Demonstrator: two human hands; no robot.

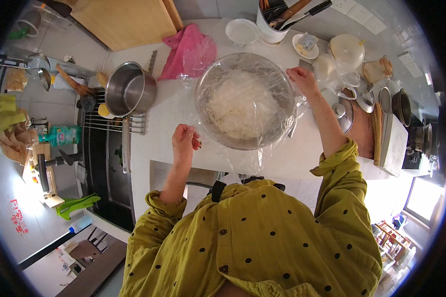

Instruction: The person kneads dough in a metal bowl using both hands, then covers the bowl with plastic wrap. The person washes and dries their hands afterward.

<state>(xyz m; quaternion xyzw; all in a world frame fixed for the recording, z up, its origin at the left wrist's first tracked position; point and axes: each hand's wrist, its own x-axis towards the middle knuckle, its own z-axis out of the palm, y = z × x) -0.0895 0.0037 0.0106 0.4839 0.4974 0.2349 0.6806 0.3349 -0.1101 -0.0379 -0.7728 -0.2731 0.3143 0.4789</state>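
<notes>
A wide stainless steel bowl (201, 115) sits on the white counter in front of me. Inside it lies a pale, lumpy mass, maybe dough or flour (241, 107). Clear plastic film (261, 157) stretches over the bowl, wrinkled, and hangs past the rim on the near and right sides. My left hand (184, 140), left of the bowl's near side, pinches the film's edge. At the far right rim, my right hand (303, 80) has its fingertips closed on the film.
A steel saucepan (128, 89) stands left, by a dark sink (111, 185). Behind the bowl are a pink cloth (187, 52), a white dish (242, 31) and a utensil holder (271, 28). A glass lid (343, 113) and a brown board (362, 137) lie right.
</notes>
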